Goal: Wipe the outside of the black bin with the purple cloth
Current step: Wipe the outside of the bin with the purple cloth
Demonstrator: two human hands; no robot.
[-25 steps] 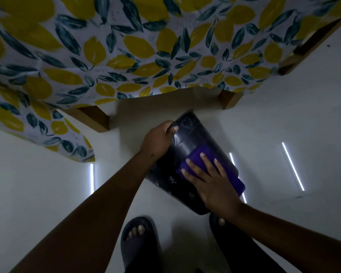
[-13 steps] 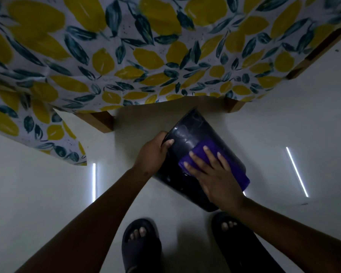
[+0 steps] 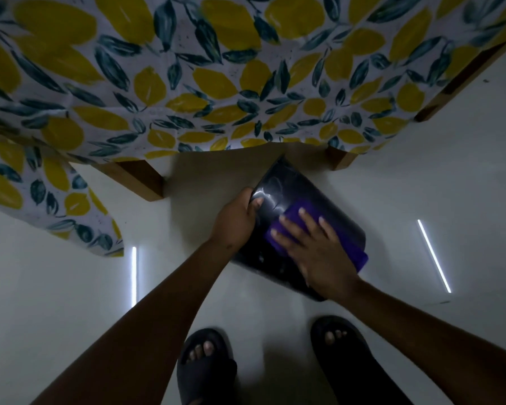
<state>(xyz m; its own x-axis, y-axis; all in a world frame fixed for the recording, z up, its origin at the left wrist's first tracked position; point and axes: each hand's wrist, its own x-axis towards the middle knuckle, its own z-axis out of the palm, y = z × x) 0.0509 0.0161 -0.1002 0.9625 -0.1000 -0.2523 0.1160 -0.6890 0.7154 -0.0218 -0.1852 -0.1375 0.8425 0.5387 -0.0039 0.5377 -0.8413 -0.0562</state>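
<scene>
A pale, glossy floor (image 3: 70, 317) is seen from above, and thin bright streaks of light are reflected in it at the left and at the right. The black bin (image 3: 298, 194) is tilted, with its lower edge towards the floor near the two feet; whether that edge touches the floor cannot be told. Two dark slippers (image 3: 206, 372) are planted on the floor at the bottom of the view. Two wooden legs (image 3: 138, 178) of the table (image 3: 465, 68) are set on the floor behind the bin, one to the left and one to the right. The table is covered by a cloth with yellow lemons and dark leaves (image 3: 216, 83), which hangs over its edge.
</scene>
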